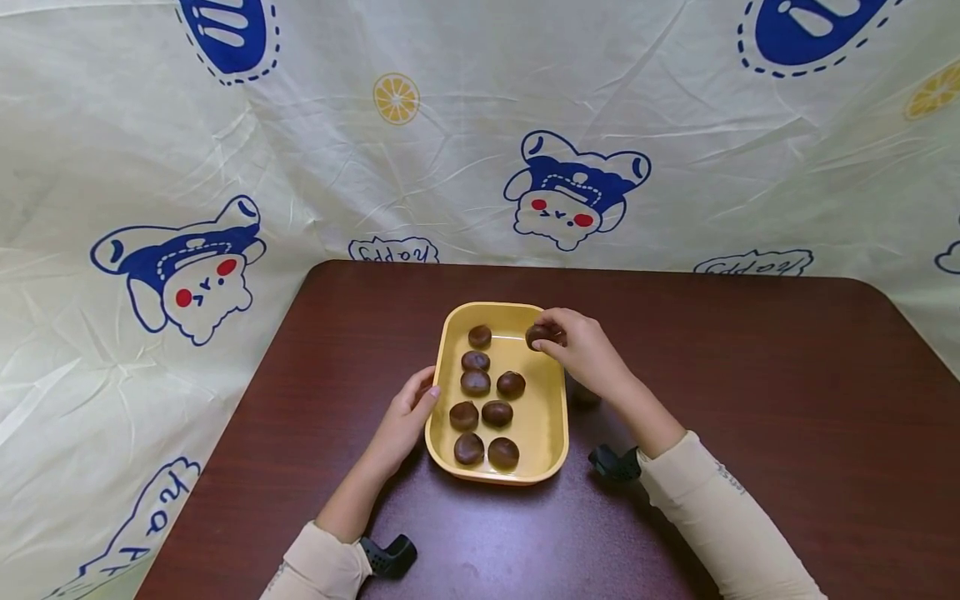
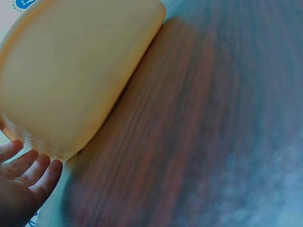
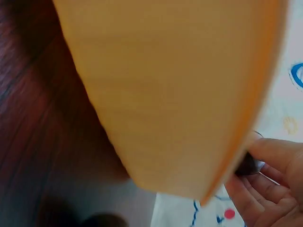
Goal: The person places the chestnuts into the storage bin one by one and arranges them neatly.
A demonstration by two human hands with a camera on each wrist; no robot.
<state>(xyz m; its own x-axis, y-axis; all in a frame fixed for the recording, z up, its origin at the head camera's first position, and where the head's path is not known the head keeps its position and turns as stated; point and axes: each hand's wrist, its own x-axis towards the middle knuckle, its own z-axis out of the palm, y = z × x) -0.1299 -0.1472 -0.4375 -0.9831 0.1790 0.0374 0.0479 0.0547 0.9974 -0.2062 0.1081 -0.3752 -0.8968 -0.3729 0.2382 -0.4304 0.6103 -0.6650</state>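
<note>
A yellow rectangular tray holds several brown chestnuts, with a longer row along its left side and a shorter one beside it. At the tray's left rim, my left hand grips the edge; its fingers lie against the outer wall in the left wrist view. Over the far right corner, my right hand pinches a chestnut between thumb and fingers. That chestnut is partly hidden behind the tray rim in the right wrist view. Another chestnut rests on the table right of the tray, partly covered by the right forearm.
The tray stands on a dark reddish-brown table with rounded far corners. Behind it hangs a pale sheet printed with cartoon figures and orange slices. Black straps with wrist devices sit at both sleeve cuffs.
</note>
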